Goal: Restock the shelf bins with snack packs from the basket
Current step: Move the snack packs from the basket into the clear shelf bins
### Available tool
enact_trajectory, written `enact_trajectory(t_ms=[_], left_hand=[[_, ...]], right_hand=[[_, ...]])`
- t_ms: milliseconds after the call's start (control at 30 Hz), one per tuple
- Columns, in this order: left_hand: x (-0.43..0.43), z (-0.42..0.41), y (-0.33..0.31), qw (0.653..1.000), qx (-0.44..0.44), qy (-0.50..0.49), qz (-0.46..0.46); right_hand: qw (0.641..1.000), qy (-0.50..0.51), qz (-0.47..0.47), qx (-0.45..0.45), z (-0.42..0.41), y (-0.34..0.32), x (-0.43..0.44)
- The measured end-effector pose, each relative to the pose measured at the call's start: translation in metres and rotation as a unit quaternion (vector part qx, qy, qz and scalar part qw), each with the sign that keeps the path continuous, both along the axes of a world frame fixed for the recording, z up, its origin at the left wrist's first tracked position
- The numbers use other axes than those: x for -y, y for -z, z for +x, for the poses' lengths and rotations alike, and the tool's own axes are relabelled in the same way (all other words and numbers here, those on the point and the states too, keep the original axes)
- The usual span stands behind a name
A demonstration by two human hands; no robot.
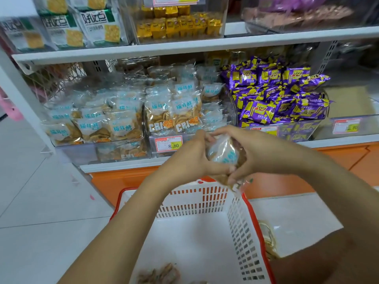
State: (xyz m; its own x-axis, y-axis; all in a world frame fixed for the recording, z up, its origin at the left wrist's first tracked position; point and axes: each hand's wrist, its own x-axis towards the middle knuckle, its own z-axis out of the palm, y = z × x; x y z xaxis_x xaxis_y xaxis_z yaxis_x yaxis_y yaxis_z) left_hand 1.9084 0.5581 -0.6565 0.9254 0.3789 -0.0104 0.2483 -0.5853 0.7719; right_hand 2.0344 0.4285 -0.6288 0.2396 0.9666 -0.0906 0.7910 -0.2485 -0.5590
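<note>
Just above the twelve o'clock rim of the basket (194, 203), both hands hold one snack pack (222, 153) in the air between them. The left hand (188, 158) cups the pack's nine o'clock side, with its fingers curled over the top and its thumb along the bottom. The right hand (264, 152) wraps the three o'clock side. Its fingers are bent round the upper edge and its fingertips pinch the lower corner. The pack is clear film with a pale blue label and brown crisps inside, and it touches neither the basket nor the shelf.

The basket is white with slotted walls and a red rim. A few more packs (160, 273) lie at the six o'clock end of its floor.

At eleven to twelve o'clock from the hands, clear shelf bins (82, 154) hold piles of matching blue-labelled packs (164, 111). A red-bordered price tag (169, 143) reading 8.80 sits on a bin front just beside the left hand. At one o'clock, a neighbouring bin is heaped with purple and yellow packs (283, 99). On the shelf above, small yellow packs (178, 25) stand at twelve o'clock and white cracker bags (98, 27) at eleven.
</note>
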Motion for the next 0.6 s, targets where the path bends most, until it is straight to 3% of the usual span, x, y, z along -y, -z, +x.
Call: enact_trajectory(t_ms=[100,167,233,300,400,467,600], left_hand=[[-0.001,0.001,0.001,0.981,0.077,-0.03,-0.177],[0.004,0.002,0.008,0.954,0.128,-0.028,-0.269],[0.007,0.005,0.019,0.944,0.149,-0.039,-0.292],[0.007,0.009,0.026,0.955,0.15,-0.062,-0.25],[-0.003,0.011,0.027,0.977,0.132,-0.067,-0.156],[-0.01,0.012,0.02,0.989,0.118,-0.046,-0.079],[-0.025,0.03,0.003,0.991,0.132,-0.035,0.005]], right_hand=[[0.987,-0.003,0.021,-0.159,0.016,-0.005,0.001],[0.964,0.03,0.091,-0.249,0.021,0.0,0.0],[0.948,0.078,0.151,-0.268,0.018,0.01,-0.006],[0.941,0.116,0.159,-0.274,0.013,0.018,-0.012],[0.968,0.116,0.104,-0.198,0.022,0.006,-0.013],[0.987,0.064,0.068,-0.133,0.034,-0.013,-0.015],[0.997,-0.015,-0.027,0.065,0.04,-0.044,-0.037]])
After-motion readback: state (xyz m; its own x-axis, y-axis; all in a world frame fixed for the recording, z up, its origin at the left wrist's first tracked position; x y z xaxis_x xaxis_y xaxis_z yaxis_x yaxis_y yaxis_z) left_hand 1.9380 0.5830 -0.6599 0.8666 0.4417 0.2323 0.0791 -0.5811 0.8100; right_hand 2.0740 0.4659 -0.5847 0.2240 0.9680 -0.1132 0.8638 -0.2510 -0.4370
